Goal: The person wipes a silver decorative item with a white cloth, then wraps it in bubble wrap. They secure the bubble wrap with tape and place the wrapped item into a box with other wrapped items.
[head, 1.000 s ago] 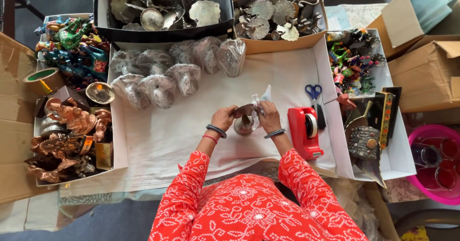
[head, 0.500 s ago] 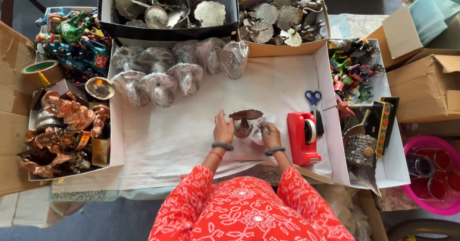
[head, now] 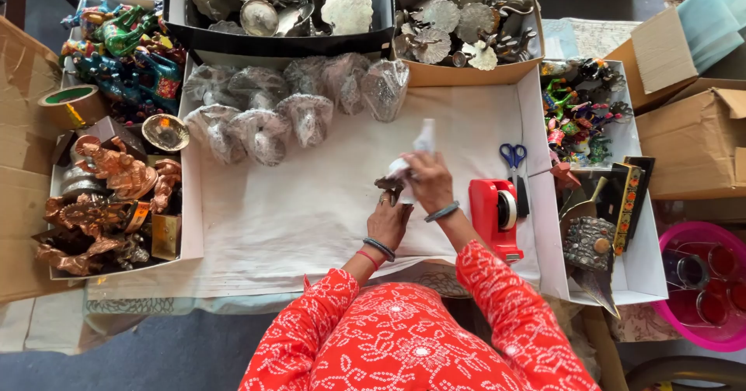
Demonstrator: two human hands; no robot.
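The right hand (head: 429, 180) closes its fingers around a clear plastic wrapper (head: 416, 152), pulling it up over a small dark metal figurine (head: 391, 183). The left hand (head: 388, 222) cups the figurine from below, apparently to steady it while the wrapper goes on. Both sit over the white sheet (head: 311, 212), just left of the red tape dispenser (head: 495, 212), which stands within easy reach. Blue scissors (head: 513, 156) lie just behind the dispenser. Wrapped bundles (head: 287, 104) are lined up farther left and behind it, clear of the hands.
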